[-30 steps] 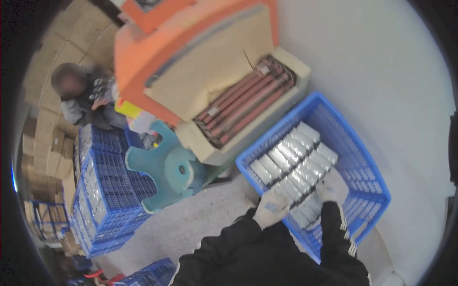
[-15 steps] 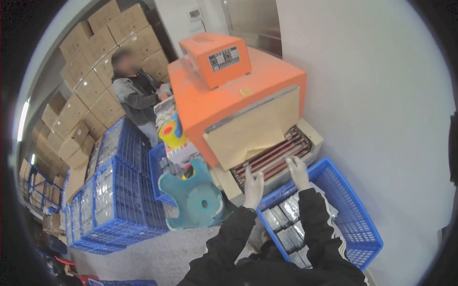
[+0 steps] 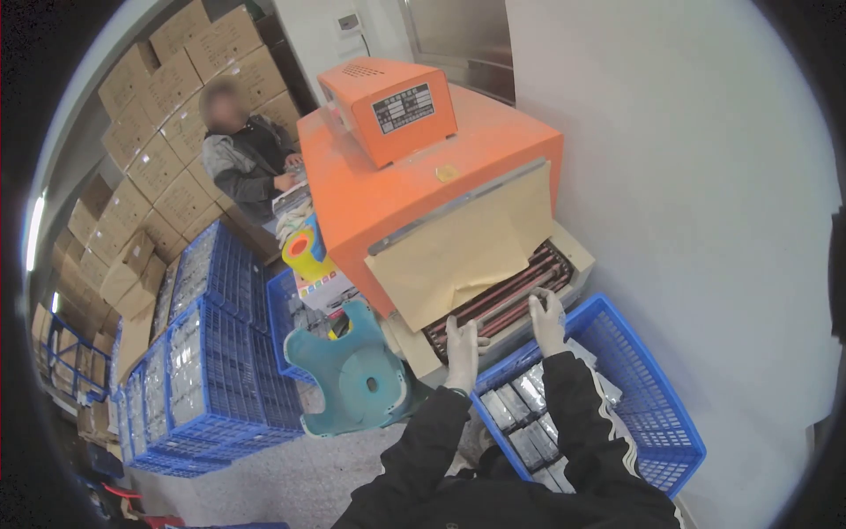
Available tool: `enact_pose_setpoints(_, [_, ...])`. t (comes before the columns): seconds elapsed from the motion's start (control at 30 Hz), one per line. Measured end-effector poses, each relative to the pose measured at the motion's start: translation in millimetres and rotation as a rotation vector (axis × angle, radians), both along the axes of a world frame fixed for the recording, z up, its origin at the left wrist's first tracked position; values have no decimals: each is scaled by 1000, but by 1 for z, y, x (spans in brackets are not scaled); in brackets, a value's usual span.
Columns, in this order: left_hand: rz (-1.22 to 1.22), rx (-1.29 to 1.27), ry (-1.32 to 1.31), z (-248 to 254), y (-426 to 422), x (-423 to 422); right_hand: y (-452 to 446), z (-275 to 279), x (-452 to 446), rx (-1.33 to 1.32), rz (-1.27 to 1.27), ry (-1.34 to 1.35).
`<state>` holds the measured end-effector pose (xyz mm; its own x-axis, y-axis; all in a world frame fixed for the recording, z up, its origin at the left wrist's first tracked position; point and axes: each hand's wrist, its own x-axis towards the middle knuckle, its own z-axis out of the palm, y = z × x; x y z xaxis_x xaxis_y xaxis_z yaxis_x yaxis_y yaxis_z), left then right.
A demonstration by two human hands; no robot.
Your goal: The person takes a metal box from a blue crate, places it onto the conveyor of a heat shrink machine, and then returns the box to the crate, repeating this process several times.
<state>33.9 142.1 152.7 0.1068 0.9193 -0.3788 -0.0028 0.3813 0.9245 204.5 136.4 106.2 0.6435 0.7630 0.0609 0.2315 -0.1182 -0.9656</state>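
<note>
Both hands wear white gloves and hover at the roller outlet of an orange machine (image 3: pixel 423 185). My left hand (image 3: pixel 462 353) is at the outlet's near left edge, fingers apart and empty. To the right, my right hand (image 3: pixel 548 324) is also empty, with spread fingers over the near edge of the rollers (image 3: pixel 502 304). A cream flap (image 3: pixel 458 251) hangs above the rollers. Below my hands stands a blue basket (image 3: pixel 656 397) with rows of silver-wrapped packs (image 3: pixel 527 445) inside, partly hidden by my right sleeve.
A teal stool (image 3: pixel 357 375) stands left of the machine. Stacked blue crates (image 3: pixel 238 379) with wrapped packs are farther left, before piled cardboard boxes (image 3: pixel 167 132). Behind the machine, a person (image 3: pixel 242 163) handles something. Yellow tape (image 3: pixel 304 256) lies on a small box.
Both hands have risen from the packs in the basket to the roller outlet, and their fingers have spread. The view has tilted up, showing more of the machine and the other person.
</note>
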Motion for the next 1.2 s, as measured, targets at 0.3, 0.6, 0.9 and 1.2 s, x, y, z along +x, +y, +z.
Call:
enact_pose_setpoints(0.3, [16, 40, -36, -7, 11, 1, 18, -15, 7, -70, -35, -198])
enact_pose_setpoints(0.6, [49, 16, -31, -15, 15, -1, 71, -19, 11, -217, 21, -349])
enact_pose_setpoints(0.9, [184, -8, -113, -32, -46, -5, -12, -28, -7, -14, -66, 74])
enact_pose_setpoints(1.2, [-538, 321, 157, -144, -182, -25, -256, -39, 65, -248, -34, 414])
